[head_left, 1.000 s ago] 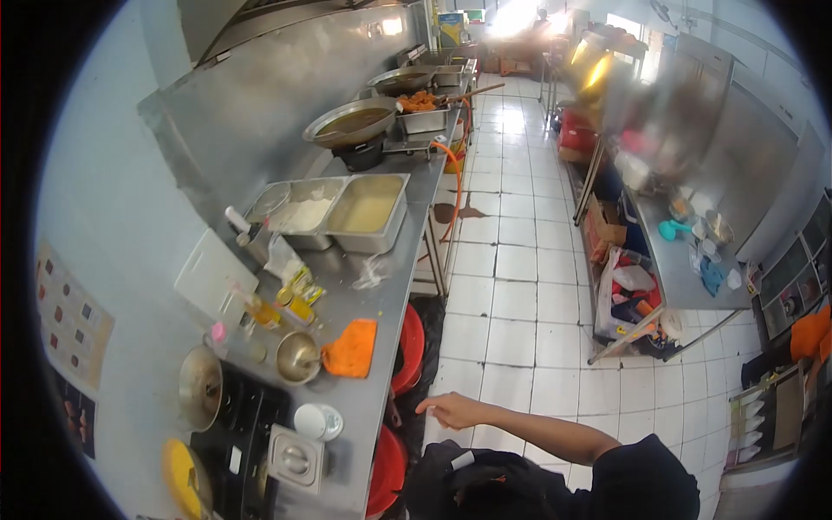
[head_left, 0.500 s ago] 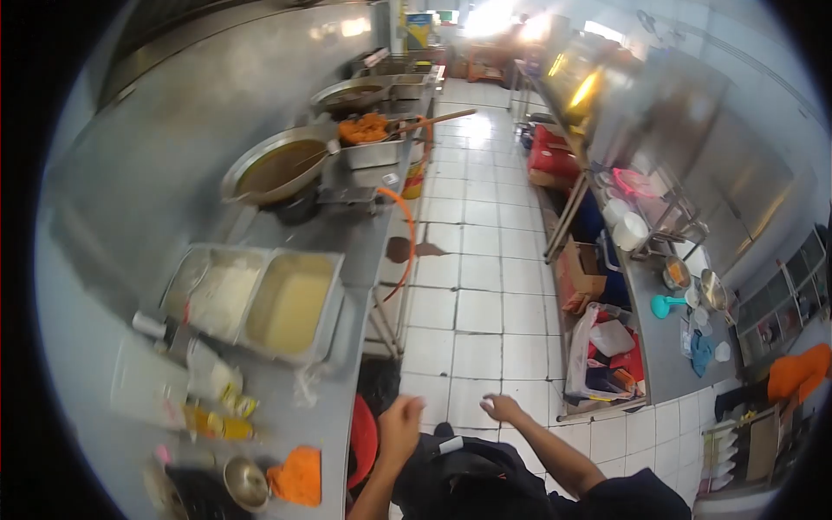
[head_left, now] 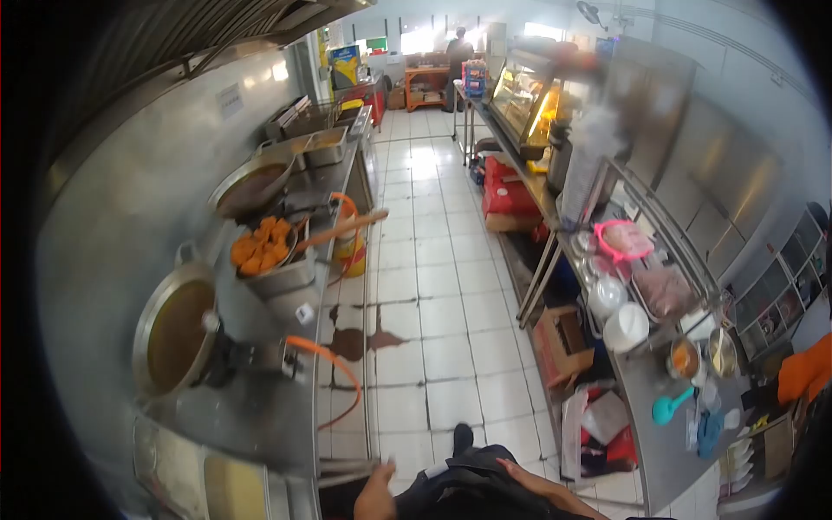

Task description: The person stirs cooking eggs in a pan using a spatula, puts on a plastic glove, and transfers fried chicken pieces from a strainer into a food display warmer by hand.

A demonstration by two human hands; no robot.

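My left hand (head_left: pixel 376 494) hangs low beside the counter's edge, blurred, its fingers not clear; nothing shows in it. My right hand (head_left: pixel 525 478) hangs in front of my dark clothing with its fingers stretched out, holding nothing. Nearest my left hand is the steel counter (head_left: pixel 269 416), with a metal pan of pale yellow liquid (head_left: pixel 234 490) at its near end. Further along stand a wide wok of brown oil (head_left: pixel 180 334) and a metal container heaped with orange fried pieces (head_left: pixel 263 247), a wooden handle (head_left: pixel 342 230) jutting out over the aisle.
A white tiled aisle (head_left: pixel 438 295) runs ahead, with a dark stain (head_left: pixel 368 342) and an orange hose (head_left: pixel 338 364) on the left. On the right stand a table with a turquoise ladle (head_left: pixel 672 406), a cardboard box (head_left: pixel 559 347) and a red bag (head_left: pixel 507 195). A person (head_left: pixel 457 69) stands far ahead.
My view has moved forward along the aisle and tilted up. The woks and fried pieces are closer, and the near counter items have left view. Both hands sit lower in the picture.
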